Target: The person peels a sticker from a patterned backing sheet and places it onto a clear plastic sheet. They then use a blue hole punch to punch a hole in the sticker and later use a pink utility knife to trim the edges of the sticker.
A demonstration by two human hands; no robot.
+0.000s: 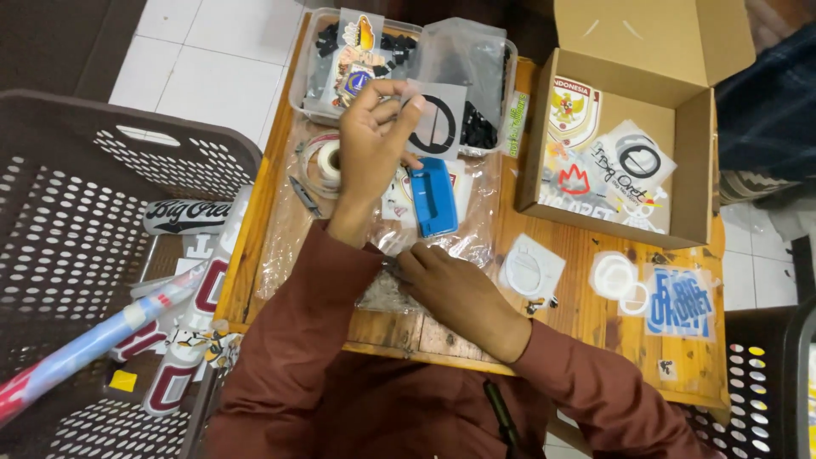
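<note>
Leftmost, a brown perforated basket [76, 255] holds stickers beside the wooden surface [586, 340]. Next, the left hand [374, 140] is raised, fingers [414, 104] pinching something too small to identify, above a blue hole punch [433, 197]. Lower, the right hand [455, 285] presses clear plastic bags [387, 293] flat, fingers loosely curled. Rightward, a cardboard box [697, 170] contains stickers.

A small home packing bench, seemingly for stickers. Printed stickers [676, 299] and a cardboard box [625, 127] crowd the wooden table [586, 340] on white floor tiles [191, 55]; a plastic basket [68, 246] stands left.
</note>
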